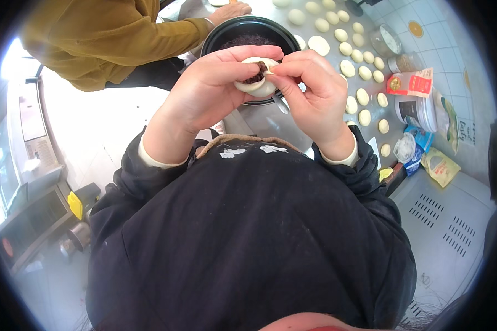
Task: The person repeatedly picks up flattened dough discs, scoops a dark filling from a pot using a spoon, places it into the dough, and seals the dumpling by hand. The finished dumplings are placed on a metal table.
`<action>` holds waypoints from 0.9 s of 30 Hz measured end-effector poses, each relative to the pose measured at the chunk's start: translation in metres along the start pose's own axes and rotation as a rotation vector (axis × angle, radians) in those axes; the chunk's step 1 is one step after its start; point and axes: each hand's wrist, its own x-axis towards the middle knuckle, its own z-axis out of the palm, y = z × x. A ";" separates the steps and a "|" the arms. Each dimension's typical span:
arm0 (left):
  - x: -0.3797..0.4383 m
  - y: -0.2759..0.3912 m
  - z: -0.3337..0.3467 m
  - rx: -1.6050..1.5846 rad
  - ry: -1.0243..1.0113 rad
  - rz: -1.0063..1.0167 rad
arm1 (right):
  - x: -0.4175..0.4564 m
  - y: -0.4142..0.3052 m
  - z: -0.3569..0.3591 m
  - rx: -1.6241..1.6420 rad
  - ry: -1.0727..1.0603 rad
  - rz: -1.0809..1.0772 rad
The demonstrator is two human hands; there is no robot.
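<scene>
My left hand (209, 82) cradles a round dough wrapper (265, 87) with dark filling (256, 74) inside, its thumb resting on the filling. My right hand (314, 89) pinches the wrapper's right edge between thumb and fingertips. The dough is partly gathered, and the filling shows through the gap. Beneath both hands is a black bowl (215, 35) holding more dark filling (248, 40). A metal utensil (281, 104) shows its end at the bowl's near side. Several pale dough pieces (364, 117) and flattened rounds (319, 45) lie on the metal worktop to the right.
At upper left a co-worker in a mustard-brown sleeve (165, 37) has a hand (227, 13) by the bowl's far rim. Along the tiled wall stand glass jars (386, 40), a red and pink packet (411, 82), a white tub (416, 111) and a yellowish bag (440, 166).
</scene>
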 end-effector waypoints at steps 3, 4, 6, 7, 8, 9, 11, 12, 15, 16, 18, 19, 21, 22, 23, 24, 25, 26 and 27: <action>0.002 0.000 0.006 0.184 0.096 -0.003 | 0.001 -0.002 -0.008 -0.052 -0.108 -0.122; 0.002 0.001 0.010 0.224 0.113 -0.007 | 0.003 -0.002 -0.010 -0.048 -0.125 -0.143; 0.001 0.003 0.017 0.305 0.151 -0.014 | 0.007 -0.003 -0.012 -0.038 -0.159 -0.185; 0.001 0.002 0.017 0.330 0.141 0.008 | 0.010 -0.007 -0.013 -0.042 -0.168 -0.105; 0.002 0.000 0.015 0.355 0.131 0.029 | 0.012 -0.014 -0.014 -0.046 -0.177 -0.026; 0.003 -0.001 0.015 0.379 0.117 0.049 | 0.012 -0.017 -0.014 -0.054 -0.184 0.055; 0.002 0.002 0.021 0.442 0.164 0.026 | 0.009 -0.005 -0.013 -0.055 -0.223 -0.086; 0.001 0.003 0.024 0.473 0.189 0.014 | 0.008 0.000 -0.014 -0.053 -0.243 -0.157; 0.002 0.005 0.017 0.389 0.163 -0.071 | 0.011 -0.001 -0.018 -0.105 -0.328 -0.186; 0.002 0.005 0.013 0.355 0.127 -0.078 | 0.013 -0.002 -0.018 -0.089 -0.324 -0.181; 0.003 0.007 0.005 0.286 0.052 -0.091 | 0.018 -0.003 -0.017 -0.058 -0.315 -0.171; 0.004 0.009 0.002 0.329 0.022 -0.103 | 0.019 -0.004 -0.016 -0.057 -0.308 -0.141; 0.006 0.014 -0.002 0.415 -0.036 -0.123 | 0.020 -0.005 -0.013 -0.055 -0.295 -0.084; 0.008 0.015 -0.007 0.344 -0.109 -0.090 | 0.021 -0.004 -0.015 -0.045 -0.285 -0.080; 0.010 0.013 -0.013 0.272 -0.181 -0.056 | 0.021 -0.001 -0.018 -0.034 -0.274 -0.076; 0.013 0.015 -0.015 0.202 -0.256 -0.026 | 0.022 0.001 -0.020 -0.026 -0.259 -0.072; 0.012 0.018 -0.015 0.088 -0.303 -0.009 | 0.022 0.001 -0.020 0.004 -0.199 -0.016; 0.008 0.023 -0.011 -0.026 -0.348 0.007 | 0.021 0.001 -0.019 0.034 -0.139 0.039; 0.006 0.025 -0.007 -0.141 -0.393 0.023 | 0.019 0.001 -0.018 0.064 -0.079 0.093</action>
